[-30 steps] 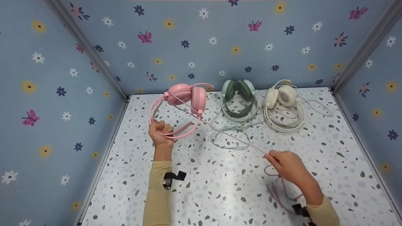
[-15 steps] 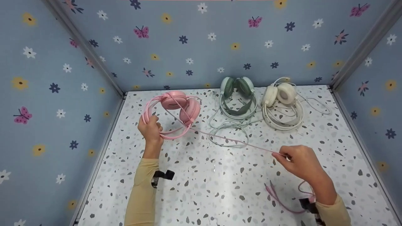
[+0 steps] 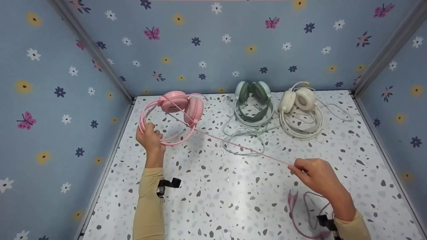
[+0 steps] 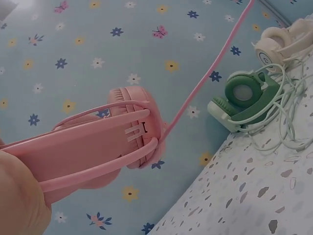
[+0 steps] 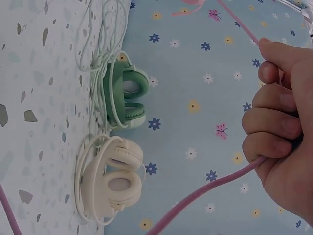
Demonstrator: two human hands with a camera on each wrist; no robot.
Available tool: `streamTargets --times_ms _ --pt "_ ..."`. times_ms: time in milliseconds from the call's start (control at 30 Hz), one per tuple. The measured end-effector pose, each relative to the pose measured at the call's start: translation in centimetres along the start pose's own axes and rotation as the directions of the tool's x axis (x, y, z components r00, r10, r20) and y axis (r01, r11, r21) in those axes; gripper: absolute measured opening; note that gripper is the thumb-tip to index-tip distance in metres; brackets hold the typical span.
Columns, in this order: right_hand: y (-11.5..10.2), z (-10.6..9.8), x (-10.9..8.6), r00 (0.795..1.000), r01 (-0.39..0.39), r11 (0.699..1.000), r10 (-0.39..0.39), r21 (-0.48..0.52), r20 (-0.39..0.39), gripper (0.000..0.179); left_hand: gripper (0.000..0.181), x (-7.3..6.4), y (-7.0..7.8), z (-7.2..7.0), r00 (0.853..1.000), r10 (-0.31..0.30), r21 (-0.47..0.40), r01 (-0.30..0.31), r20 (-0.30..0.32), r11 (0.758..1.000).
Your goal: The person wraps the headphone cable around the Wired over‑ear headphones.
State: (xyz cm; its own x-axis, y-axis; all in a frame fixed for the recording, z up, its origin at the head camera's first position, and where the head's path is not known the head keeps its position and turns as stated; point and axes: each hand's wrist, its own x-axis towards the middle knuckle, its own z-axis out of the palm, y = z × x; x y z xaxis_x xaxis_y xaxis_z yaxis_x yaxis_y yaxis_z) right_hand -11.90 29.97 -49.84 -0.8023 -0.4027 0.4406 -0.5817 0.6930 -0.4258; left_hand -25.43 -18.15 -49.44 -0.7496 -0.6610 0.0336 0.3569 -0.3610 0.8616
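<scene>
Seen raised at left of head frame: pink over-ear headphones [image 3: 194, 108], headband [image 4: 80, 151] clasped in grip of left hand [image 3: 150, 139]. Stretched straight toward lower right: pink cable [image 3: 240, 145], pinched in grip of right hand [image 3: 315, 173]. Seen below that hand: two plugs [image 3: 295, 197]. Resting on speckled worktop [image 3: 213, 200], upper right of centre: green headphones [image 3: 254, 118], cream headphones [image 3: 288, 101] just beside, near floral wall [image 3: 213, 50].

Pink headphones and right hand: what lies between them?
In the head view, a straight stretch of pink cable runs from the pink headphones to the right hand, in front of the mint cable loop.
</scene>
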Motion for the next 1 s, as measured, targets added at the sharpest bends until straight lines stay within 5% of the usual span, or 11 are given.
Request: streamTargets --times_ms 133,267,367,433,533,600,633,767,867,933,1000 --pt "-0.3 -0.1 -0.1 1.000 0.010 1.000 -0.010 -0.005 -0.025 0.043 0.013 0.0 -0.1 0.4 1.000 0.011 0.030 -0.012 0.029 0.999" --pt "-1.2 -0.9 0.4 1.000 0.024 1.000 -0.024 0.007 0.002 0.035 0.012 -0.3 -0.3 0.5 0.985 0.119 0.219 -0.145 0.128 0.965" --pt "-1.6 -2.0 1.3 0.999 0.041 0.999 -0.041 0.006 -0.008 0.030 0.011 -0.3 0.0 0.4 0.940 0.218 0.403 -0.313 0.264 0.860" --pt "-1.6 -2.7 2.0 0.997 0.065 0.998 -0.066 -0.006 -0.035 0.029 0.012 0.0 0.5 0.2 0.891 0.241 0.491 -0.419 0.386 0.764" --pt "-1.4 -3.5 3.0 0.988 0.122 0.992 -0.123 -0.016 -0.089 0.029 0.015 0.3 1.9 0.2 0.802 0.141 0.559 -0.519 0.581 0.647" --pt "-1.3 -3.8 3.7 0.978 0.165 0.986 -0.164 -0.006 -0.131 0.028 0.020 0.2 3.0 0.4 0.710 -0.001 0.581 -0.575 0.704 0.576" --pt "-1.2 -3.8 4.0 0.970 0.185 0.983 -0.182 0.004 -0.158 0.027 0.022 -0.1 3.5 0.7 0.652 -0.091 0.586 -0.601 0.753 0.544" --pt "-0.8 -3.7 5.5 0.935 0.244 0.969 -0.223 0.043 -0.274 0.015 0.026 -1.8 5.6 2.3 0.373 -0.442 0.563 -0.686 0.816 0.461" --pt "-0.7 -3.3 6.7 0.916 0.252 0.964 -0.209 0.089 -0.342 0.012 0.025 -3.5 6.7 3.2 0.173 -0.615 0.559 -0.648 0.769 0.517" --pt "-0.6 -3.0 7.3 0.910 0.233 0.965 -0.173 0.118 -0.376 0.011 0.027 -4.4 7.1 3.4 0.063 -0.660 0.567 -0.579 0.748 0.587" --pt "-0.8 -2.8 7.9 0.907 0.191 0.970 -0.115 0.152 -0.406 0.014 0.033 -4.8 7.2 3.2 -0.031 -0.640 0.548 -0.487 0.767 0.680"
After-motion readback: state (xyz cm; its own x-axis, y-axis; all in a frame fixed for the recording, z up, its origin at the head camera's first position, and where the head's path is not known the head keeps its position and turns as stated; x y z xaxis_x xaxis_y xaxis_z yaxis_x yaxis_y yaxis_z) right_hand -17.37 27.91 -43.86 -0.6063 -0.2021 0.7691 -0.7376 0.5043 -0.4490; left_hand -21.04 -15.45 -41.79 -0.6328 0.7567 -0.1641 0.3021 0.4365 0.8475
